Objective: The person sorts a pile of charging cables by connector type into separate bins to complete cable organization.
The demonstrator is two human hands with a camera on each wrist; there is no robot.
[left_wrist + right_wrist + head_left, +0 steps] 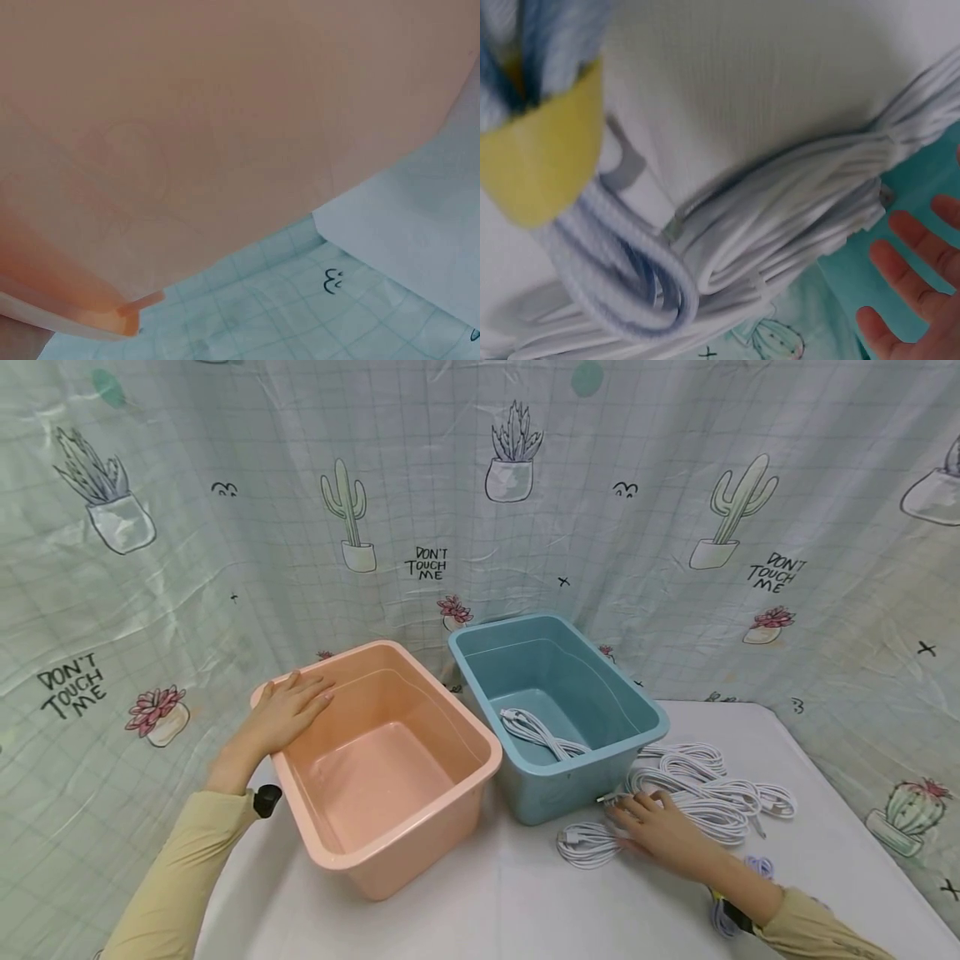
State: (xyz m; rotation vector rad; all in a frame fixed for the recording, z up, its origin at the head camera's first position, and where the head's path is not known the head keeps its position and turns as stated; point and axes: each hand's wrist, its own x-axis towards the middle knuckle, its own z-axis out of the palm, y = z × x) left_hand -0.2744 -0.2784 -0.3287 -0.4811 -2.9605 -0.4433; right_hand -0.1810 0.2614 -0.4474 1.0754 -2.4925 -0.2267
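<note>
My left hand [288, 714] rests over the left rim of a peach plastic tub [390, 768], its fingers straight and reaching inside. The tub's outer wall [225, 135] fills most of the left wrist view. Beside the blue tub [577, 793], my right hand [660, 831] reaches over white coiled cables, fingers spread in the right wrist view. A small white cable coil [587, 845] lies just left of its fingertips. Larger white cable bundles [780, 217] lie behind the hand. Under the right wrist is a bluish braided cable [622, 262] with a yellow band [547, 150].
One white cable bundle [536, 731] lies inside the blue tub. Both tubs stand side by side on a white table [540, 910]. A curtain [285, 510] with cactus prints hangs right behind them.
</note>
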